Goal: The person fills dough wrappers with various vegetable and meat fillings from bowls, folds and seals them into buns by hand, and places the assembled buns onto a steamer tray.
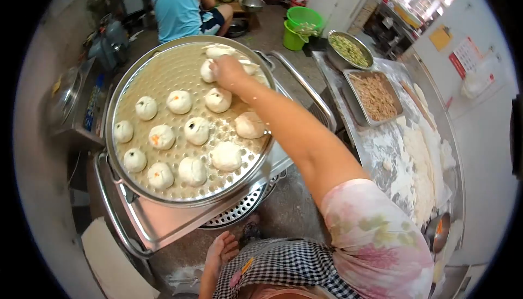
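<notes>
A large round perforated steamer tray [131, 141] holds several white buns, some with orange or dark spots on top. My right hand [230, 72] reaches across to the tray's far right part, its fingers closed on a white bun [207, 71]. Other buns lie close around it, one [218, 100] just below the hand and another [219, 50] above. Low in the view, my left hand [222, 248] hangs beside the checked apron, with its fingers apart and nothing in it.
On the right, a floured worktable [381, 152] bears a metal tray of filling [376, 96], a bowl of chopped greens [348, 49] and dough [417, 163]. A person in blue [177, 7] sits beyond the steamer, near green buckets [294, 36]. Metal rails flank the steamer.
</notes>
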A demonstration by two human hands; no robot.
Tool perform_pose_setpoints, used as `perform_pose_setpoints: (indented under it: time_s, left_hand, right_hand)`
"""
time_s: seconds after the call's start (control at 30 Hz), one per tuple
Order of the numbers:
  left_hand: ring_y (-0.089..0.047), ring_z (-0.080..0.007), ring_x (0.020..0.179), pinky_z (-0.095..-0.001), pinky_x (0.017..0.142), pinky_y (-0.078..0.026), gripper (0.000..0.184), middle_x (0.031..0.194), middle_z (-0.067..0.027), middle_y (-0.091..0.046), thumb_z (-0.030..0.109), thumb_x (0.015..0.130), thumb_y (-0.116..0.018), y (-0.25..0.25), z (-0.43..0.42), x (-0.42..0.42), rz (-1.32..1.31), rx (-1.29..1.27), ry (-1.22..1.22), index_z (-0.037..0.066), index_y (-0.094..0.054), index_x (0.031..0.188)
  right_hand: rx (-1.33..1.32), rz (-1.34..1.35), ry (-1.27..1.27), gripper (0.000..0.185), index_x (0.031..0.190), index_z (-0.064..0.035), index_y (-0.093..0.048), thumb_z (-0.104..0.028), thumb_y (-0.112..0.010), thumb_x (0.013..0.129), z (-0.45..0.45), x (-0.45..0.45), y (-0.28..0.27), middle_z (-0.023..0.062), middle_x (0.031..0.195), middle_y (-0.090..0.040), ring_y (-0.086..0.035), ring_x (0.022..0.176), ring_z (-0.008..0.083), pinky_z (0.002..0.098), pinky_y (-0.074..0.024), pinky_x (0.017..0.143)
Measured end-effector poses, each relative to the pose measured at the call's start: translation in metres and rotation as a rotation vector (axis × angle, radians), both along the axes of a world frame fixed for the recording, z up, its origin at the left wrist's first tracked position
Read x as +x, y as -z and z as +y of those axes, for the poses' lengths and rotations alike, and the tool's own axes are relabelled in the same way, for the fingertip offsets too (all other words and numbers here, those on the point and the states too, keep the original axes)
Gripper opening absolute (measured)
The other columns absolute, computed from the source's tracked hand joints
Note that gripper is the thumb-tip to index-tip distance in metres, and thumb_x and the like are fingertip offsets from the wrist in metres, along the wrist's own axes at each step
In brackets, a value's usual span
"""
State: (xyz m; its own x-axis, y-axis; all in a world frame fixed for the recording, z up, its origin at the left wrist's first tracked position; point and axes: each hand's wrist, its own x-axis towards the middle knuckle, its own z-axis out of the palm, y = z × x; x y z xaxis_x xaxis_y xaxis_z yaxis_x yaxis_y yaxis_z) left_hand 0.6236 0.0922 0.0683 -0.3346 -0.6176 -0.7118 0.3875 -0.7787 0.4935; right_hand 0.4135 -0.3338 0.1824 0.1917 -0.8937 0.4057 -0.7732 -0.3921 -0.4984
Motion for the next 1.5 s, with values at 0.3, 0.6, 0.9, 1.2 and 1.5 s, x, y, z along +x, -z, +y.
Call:
perform_pose_setpoints:
  time_s: [0.3, 0.6, 0.9, 1.2, 1.5]
  left_hand:
    - [-0.051, -0.0194, 0.109, -0.0310, 0.088, -0.043, 0.052, 0.124, -0.0109, -0.050, 0.033, 0.090, -0.055, -0.004, -0.087, -0.091, -0.044, -0.328, 0.619, 0.002, -0.042, 0.130]
    - [-0.053, -0.0119, 0.089, -0.0265, 0.079, -0.044, 0.042, 0.100, -0.0055, -0.057, 0.028, 0.089, -0.056, -0.031, -0.092, -0.389, 0.003, -0.802, 1.289, -0.001, -0.051, 0.119]
    - [-0.055, -0.0326, 0.092, -0.0385, 0.082, -0.046, 0.036, 0.097, -0.0192, -0.057, 0.019, 0.077, -0.060, -0.009, 0.118, -0.709, 0.043, -2.000, 1.348, 0.003, -0.055, 0.108]
    - [-0.056, -0.0326, 0.077, -0.0384, 0.069, -0.047, 0.019, 0.092, -0.0184, -0.056, 0.007, 0.068, -0.058, 0.002, 0.170, -0.832, -0.002, -2.298, 1.326, 0.002, -0.062, 0.086]
    - [-0.051, -0.0330, 0.097, -0.0399, 0.082, -0.044, 0.035, 0.104, -0.0136, -0.054, 0.005, 0.066, -0.070, 0.002, 0.108, -0.649, 0.156, -2.205, 1.453, 0.006, -0.057, 0.099]
  right_hand:
    - [0.210, -0.501, 0.319, 0.019, 0.089, -0.0032, -0.051, -0.022, -0.049, 0.087, 0.224, -0.130, -0.027, 0.0200, 0.078, -0.057, -0.056, 0.075, 0.0378, 0.0427, -0.0425, 0.065]
    - [0.413, -0.319, 1.195, 0.016, 0.087, -0.0026, -0.059, -0.014, -0.048, 0.086, 0.643, -0.294, 0.096, 0.0134, 0.078, -0.060, -0.058, 0.070, 0.0291, 0.0365, -0.0474, 0.064]
    - [0.297, -0.879, 1.798, 0.020, 0.103, 0.0003, -0.056, -0.008, -0.050, 0.086, 0.848, -0.215, 0.139, 0.0078, 0.079, -0.060, -0.058, 0.073, 0.0180, 0.0299, -0.0464, 0.069]
    - [0.424, -0.949, 1.772, 0.024, 0.103, 0.0022, -0.058, -0.008, -0.049, 0.084, 0.914, -0.226, 0.160, 0.0175, 0.092, -0.062, -0.061, 0.083, 0.0285, 0.0359, -0.0472, 0.074]
    - [0.678, -0.942, 1.557, 0.032, 0.107, 0.0050, -0.056, -0.008, -0.047, 0.080, 0.936, -0.288, 0.175, 0.0251, 0.100, -0.059, -0.055, 0.091, 0.0388, 0.0439, -0.0433, 0.081]
